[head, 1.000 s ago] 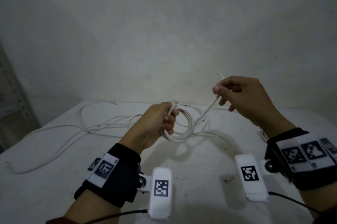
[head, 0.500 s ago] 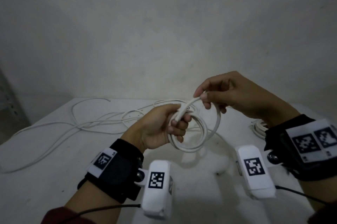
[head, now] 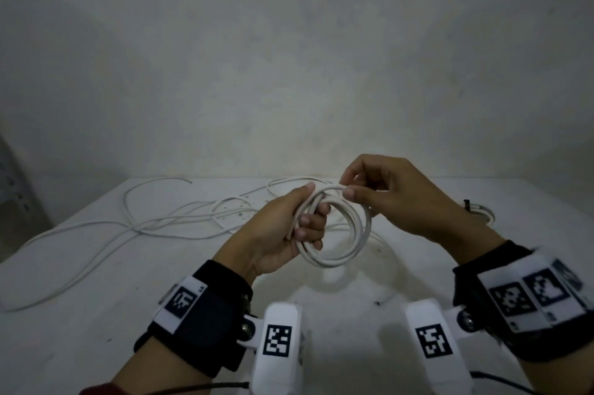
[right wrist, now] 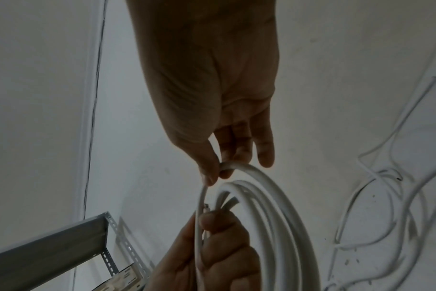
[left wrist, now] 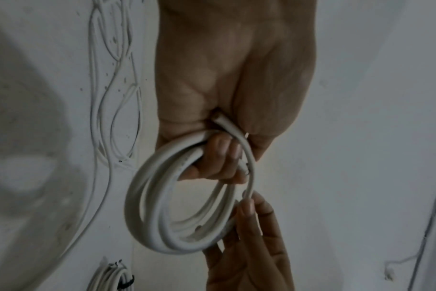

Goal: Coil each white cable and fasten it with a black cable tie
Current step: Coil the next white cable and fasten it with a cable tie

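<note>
A white cable coil [head: 348, 243] of several loops hangs above the table, held at its left side by my left hand [head: 289, 230], fingers curled round the bundled strands. My right hand [head: 347, 189] pinches the cable's free end between thumb and forefinger at the top of the coil. In the left wrist view the coil [left wrist: 149, 212] hangs below the left hand [left wrist: 219, 157], with the right hand's fingertips [left wrist: 247, 208] on its right side. The right wrist view shows the right hand [right wrist: 217, 171] pinching the coil [right wrist: 274, 216]. No loose black cable tie is visible.
Loose white cables [head: 154, 218] sprawl over the white table's [head: 96, 298] left and back. A finished coil with a black tie [head: 479, 209] lies at the right, behind my right wrist. A metal shelf frame [right wrist: 62, 246] stands at the left.
My right hand has brought the cable's free end down and left onto the top of the coil, closing another loop. Both hands have come closer together.
</note>
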